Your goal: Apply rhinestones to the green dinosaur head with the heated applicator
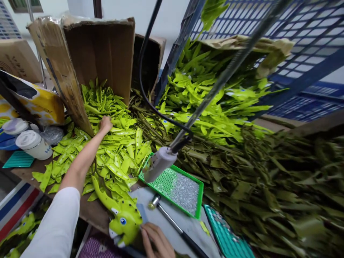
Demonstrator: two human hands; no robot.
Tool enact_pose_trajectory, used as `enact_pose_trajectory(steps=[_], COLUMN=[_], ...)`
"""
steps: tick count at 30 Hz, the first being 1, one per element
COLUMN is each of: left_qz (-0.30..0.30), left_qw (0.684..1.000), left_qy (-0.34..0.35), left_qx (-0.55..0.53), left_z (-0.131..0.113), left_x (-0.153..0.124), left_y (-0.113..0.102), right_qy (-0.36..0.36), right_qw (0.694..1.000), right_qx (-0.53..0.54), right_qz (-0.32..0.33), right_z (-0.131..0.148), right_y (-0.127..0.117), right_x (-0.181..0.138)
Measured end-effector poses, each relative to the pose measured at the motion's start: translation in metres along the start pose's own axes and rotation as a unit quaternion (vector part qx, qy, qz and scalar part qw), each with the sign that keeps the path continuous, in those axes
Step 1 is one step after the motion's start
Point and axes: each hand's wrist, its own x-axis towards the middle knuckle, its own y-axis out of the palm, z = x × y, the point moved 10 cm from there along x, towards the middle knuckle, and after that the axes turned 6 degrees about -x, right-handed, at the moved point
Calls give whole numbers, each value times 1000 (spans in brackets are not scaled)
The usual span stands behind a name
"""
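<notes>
My left hand reaches far forward into a heap of lime-green plastic pieces spilling from a tipped cardboard box. Its fingers curl down onto the pieces; what they grip is hidden. My right hand rests at the near edge, fingers pressed on a lime-green toy dinosaur with a white-and-blue eye. A hanging power screwdriver dangles just above a green tray of small silver screws.
A black-handled hammer lies beside the tray. Dark olive plastic pieces pile up at right, brighter ones spill from a blue crate. White tape rolls sit at left, a teal tray near the front edge.
</notes>
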Motion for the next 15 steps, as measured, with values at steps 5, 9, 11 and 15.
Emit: enact_pose_trajectory(steps=[5,9,11,15], left_qz=[46,-10,-21,-22], left_qw=[995,994,992,988], left_qy=[87,87,112,152], left_qx=[34,63,57,-3], left_z=[-27,-13,-13,-24], left_x=[-26,-32,-34,-31], left_y=[6,-25,-34,-35], right_qy=[-11,-6,4,13], right_qw=[1000,1000,1000,1000], right_qx=[-6,-8,-5,3], right_qz=[12,17,19,27], right_z=[14,21,20,16], right_y=[-5,-7,-8,-8], right_x=[1,-11,-16,-16])
